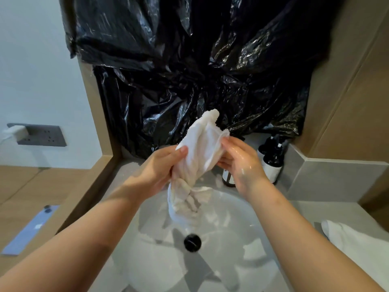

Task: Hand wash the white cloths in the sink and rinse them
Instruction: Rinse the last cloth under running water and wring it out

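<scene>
We've got one white cloth (197,157) held up over the back half of the sink (231,260), between both hands. Its top end sticks up in front of the black plastic sheet (189,70), and its bunched, twisted bottom end hangs down into the basin, just behind the drain (192,242). Our left hand (162,165) is wrapped round the cloth's middle from the left, w/ the thumb pressed on the front. Our right hand (242,163), wet and shiny, pinches the cloth's right edge btwn thumb and fingers. So both hands are gripping the same cloth. The sink is white and round w/ a black drain at the center. The inside looks wet, and there are pale patches near the left and right walls. We can't tell if those are more cloth or just reflections. A second white cloth (357,243) lies on the counter (305,209) at its right edge, well apart from the basin. At the counter's back edge, right of the sink, dark bottles (273,163) w/ pale labels stand upright close together, one partly hidden behind our right hand. What's in them can't be seen. The plastic sheet covers the wall behind the sink. Far left on the side wall there's a grey socket plate (40,134) w/ a white plug (17,131) in its left end.
</scene>
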### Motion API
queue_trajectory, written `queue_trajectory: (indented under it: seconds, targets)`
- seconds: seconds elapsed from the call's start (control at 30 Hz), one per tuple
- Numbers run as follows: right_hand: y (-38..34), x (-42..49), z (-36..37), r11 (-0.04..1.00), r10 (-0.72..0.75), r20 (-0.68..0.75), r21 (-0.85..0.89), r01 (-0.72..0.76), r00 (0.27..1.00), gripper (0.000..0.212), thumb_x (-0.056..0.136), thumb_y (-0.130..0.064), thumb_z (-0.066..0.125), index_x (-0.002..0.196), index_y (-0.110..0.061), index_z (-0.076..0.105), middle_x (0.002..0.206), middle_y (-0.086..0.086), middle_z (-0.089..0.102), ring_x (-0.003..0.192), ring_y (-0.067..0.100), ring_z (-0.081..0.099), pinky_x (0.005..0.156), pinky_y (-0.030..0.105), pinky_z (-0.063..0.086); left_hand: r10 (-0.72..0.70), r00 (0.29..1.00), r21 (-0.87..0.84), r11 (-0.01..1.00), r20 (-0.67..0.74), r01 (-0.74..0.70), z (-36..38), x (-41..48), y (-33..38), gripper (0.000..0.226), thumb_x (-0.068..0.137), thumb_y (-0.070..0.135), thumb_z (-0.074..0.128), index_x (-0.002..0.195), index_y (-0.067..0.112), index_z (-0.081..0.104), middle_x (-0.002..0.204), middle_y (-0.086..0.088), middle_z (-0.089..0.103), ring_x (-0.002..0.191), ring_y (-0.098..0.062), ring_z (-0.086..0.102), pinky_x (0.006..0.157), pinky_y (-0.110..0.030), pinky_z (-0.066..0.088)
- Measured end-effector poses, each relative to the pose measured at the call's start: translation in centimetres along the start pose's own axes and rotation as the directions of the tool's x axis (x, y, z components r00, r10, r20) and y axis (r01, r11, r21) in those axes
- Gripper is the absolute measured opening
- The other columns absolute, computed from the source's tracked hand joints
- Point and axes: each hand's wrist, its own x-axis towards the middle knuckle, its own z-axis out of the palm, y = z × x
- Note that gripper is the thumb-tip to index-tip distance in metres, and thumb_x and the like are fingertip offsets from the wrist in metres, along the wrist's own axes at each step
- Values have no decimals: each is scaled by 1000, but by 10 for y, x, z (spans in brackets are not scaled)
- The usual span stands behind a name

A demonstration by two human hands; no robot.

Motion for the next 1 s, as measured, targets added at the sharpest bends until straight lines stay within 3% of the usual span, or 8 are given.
queue_trajectory:
  seconds: [0.1,0.23,0.33,0.47,0.63,0.73,0.9,1.0]
  targets:
    - [-12,-2,4,998,-9,-23,65,11,1000,20,96,-21,52,102,-10,67,98,13,69,89,27,63,86,42,50,-24,997,21,1000,74,22,0,0,14,33,97,25,46,114,0,60,104,-18,67,94,-29,62,83,-35,50]
    - [-23,-4,13,993,-80,19,-90,81,997,23,93,-30,53,104,-18,69,99,14,69,92,29,63,86,44,48,13,982,-89,996,188,4,-1,3,37,51,86,36,58,134,22,47,123,-17,60,109,-36,60,85,-49,49]
    - [-27,-7,12,975,-140,8,-173,139,990,19,94,-24,51,94,-25,70,92,2,70,92,22,64,79,35,50,28,989,9,1000,143,-30,5,4,47,32,92,27,57,123,30,50,104,-8,67,96,-27,66,85,-45,54]
    - [-32,-4,-3,964,-178,-125,-223,147,976,28,97,-15,47,77,-27,64,85,-3,65,90,17,58,89,39,48,61,996,-28,998,66,-59,1,4,53,22,90,14,59,109,21,51,96,-8,64,87,-23,65,85,-43,55]
    - [-38,6,-11,993,-114,-300,-76,95,947,27,95,-18,45,70,-17,56,77,8,50,73,22,46,69,36,39,215,971,226,946,105,-234,-9,8,75,19,83,6,64,93,15,51,89,-6,59,89,-22,59,87,-43,52]
    - [-47,10,-21,995,-98,-388,-46,86,917,31,95,-16,40,64,-21,40,67,-1,36,63,16,33,61,30,28,209,977,322,928,-36,-187,-21,10,74,22,87,-7,52,83,14,52,88,-12,54,86,-27,58,78,-44,57]
    - [-62,8,-35,988,-151,-441,-42,148,885,32,84,-9,34,61,-24,16,64,-7,16,59,11,12,57,30,12,47,982,-39,998,-185,-55,-32,11,63,31,84,-5,33,64,13,47,68,-8,54,70,-24,56,64,-37,52]
    - [-62,6,-36,974,-213,-294,15,227,932,28,69,-16,43,55,-23,21,63,-2,20,60,18,16,60,40,13,35,996,-17,999,-80,-37,-21,7,69,33,83,8,39,54,5,55,60,-8,58,58,-23,59,55,-27,47]
